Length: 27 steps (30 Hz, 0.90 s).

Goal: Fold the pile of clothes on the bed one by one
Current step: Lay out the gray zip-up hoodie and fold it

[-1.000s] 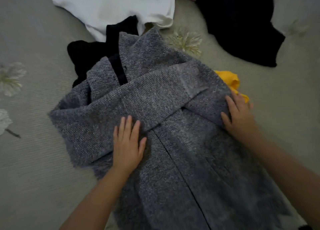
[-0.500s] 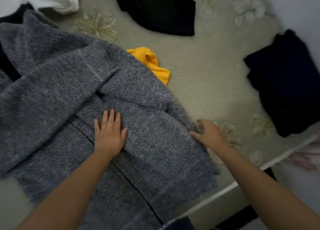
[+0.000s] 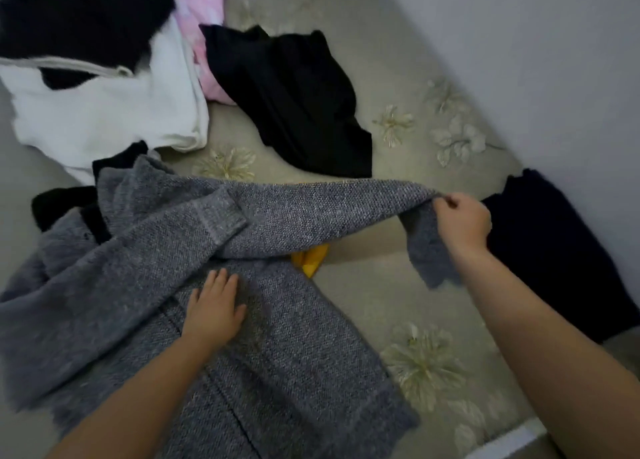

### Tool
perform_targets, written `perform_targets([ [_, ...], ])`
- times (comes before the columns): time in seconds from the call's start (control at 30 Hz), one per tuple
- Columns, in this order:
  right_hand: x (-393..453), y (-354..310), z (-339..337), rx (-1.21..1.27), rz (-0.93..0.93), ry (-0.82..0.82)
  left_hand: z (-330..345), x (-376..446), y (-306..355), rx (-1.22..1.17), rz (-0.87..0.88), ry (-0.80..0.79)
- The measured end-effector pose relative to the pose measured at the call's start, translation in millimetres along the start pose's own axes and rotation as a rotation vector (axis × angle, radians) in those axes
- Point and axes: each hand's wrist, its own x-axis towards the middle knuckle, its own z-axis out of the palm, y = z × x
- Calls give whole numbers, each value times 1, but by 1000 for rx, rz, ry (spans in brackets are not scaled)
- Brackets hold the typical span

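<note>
**Sleeve lifted off the bed**

The grey cardigan point(image 3: 277, 337) lies on the bed point(image 3: 363, 292) near its right edge, bare sheet beside it. The left hand point(image 3: 214, 306) presses flat on the front. The right hand point(image 3: 462, 219), half a second ago at the hem, now pinches the sleeve stretched rightward. No writing is legible.

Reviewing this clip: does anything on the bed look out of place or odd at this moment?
One thing: a yellow garment lies partly trapped under the grey cardigan being folded, below the sleeve that the right hand holds up. The left hand presses flat on the cardigan. Nothing looks damaged or spilled.
</note>
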Motion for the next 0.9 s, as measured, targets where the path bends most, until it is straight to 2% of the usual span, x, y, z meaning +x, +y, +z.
perform_targets([
  [0.13,12,-95,-19,-16,-187,106,-46,-10,-9,-108,-38,188],
  [0.23,-13,-162,-13,3,-368,106,-75,-20,-36,-217,-86,301],
  [0.4,-121,-246,46,32,-911,60,-87,-61,-119,-554,-262,493],
  [0.47,-174,-263,83,63,-1086,-61,-73,-86,-163,-682,-400,539],
  [0.5,-200,-266,105,50,-1113,-221,-63,-99,-184,-720,-468,551],
  [0.6,-269,-254,165,-77,-977,-788,-26,-133,-234,-776,-653,524],
  [0.67,-301,-236,193,-132,-946,-1003,3,-146,-256,-811,-714,482],
  [0.77,-305,-205,218,-240,-992,-1054,46,-150,-268,-887,-707,372],
  [0.8,-295,-197,221,-246,-975,-1010,56,-146,-265,-927,-671,352],
  [0.9,-250,-174,221,-249,-967,-701,70,-124,-248,-1117,-575,309],
])
